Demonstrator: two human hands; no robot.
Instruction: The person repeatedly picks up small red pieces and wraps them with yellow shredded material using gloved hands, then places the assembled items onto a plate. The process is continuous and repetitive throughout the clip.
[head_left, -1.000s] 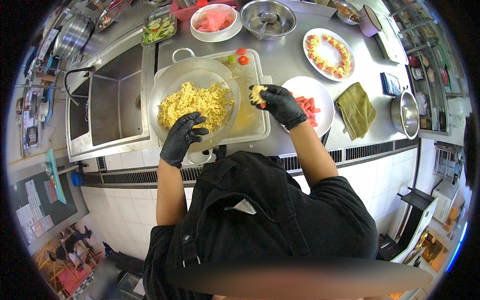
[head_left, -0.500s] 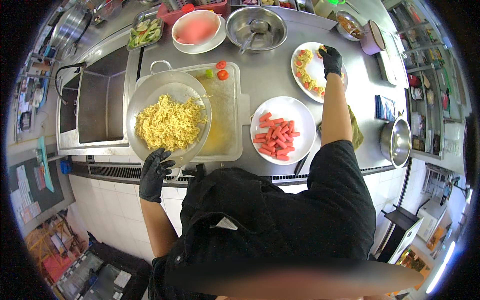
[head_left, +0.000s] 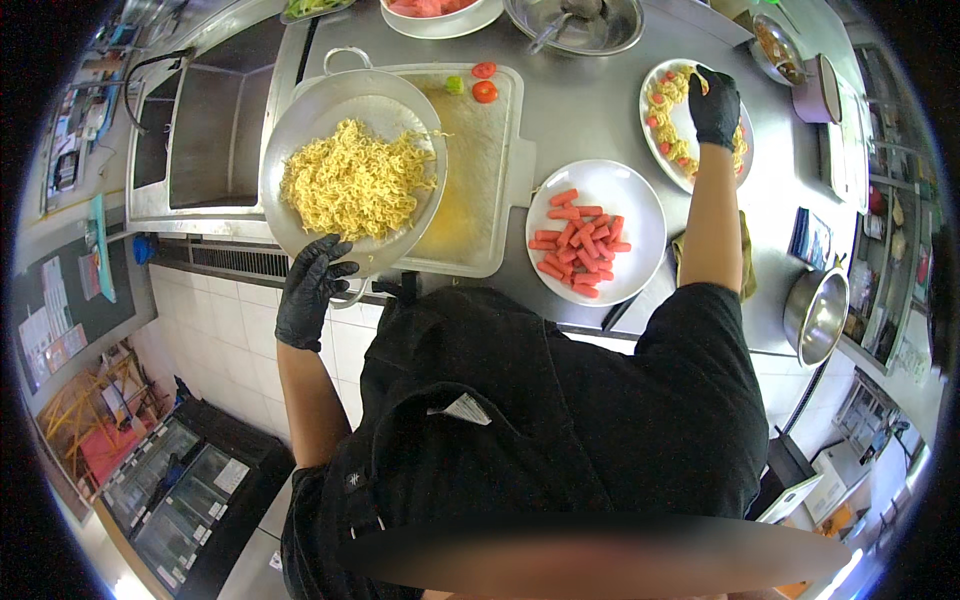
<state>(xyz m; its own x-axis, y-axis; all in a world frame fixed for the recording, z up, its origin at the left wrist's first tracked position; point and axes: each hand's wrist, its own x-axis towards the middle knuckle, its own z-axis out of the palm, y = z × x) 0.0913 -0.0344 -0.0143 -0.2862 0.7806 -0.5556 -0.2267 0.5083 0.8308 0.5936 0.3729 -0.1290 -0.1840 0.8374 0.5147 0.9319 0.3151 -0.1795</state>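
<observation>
Head view: A black-gloved right hand [head_left: 715, 108], clutching noodles a second ago, now bends over an oval white plate [head_left: 687, 122] at two o'clock, suggesting portioning has reached plating; its present grip cannot be told. The black-gloved left hand [head_left: 312, 292], loosely open, overlaps the six-o'clock rim of a round silver metal pan [head_left: 345, 93] holding yellow noodles [head_left: 360, 180].

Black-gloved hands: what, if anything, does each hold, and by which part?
Left hand, loosely curled at the pan's near rim: nothing visibly held. Right hand, over the oval plate: whether it grips anything cannot be told.
</observation>
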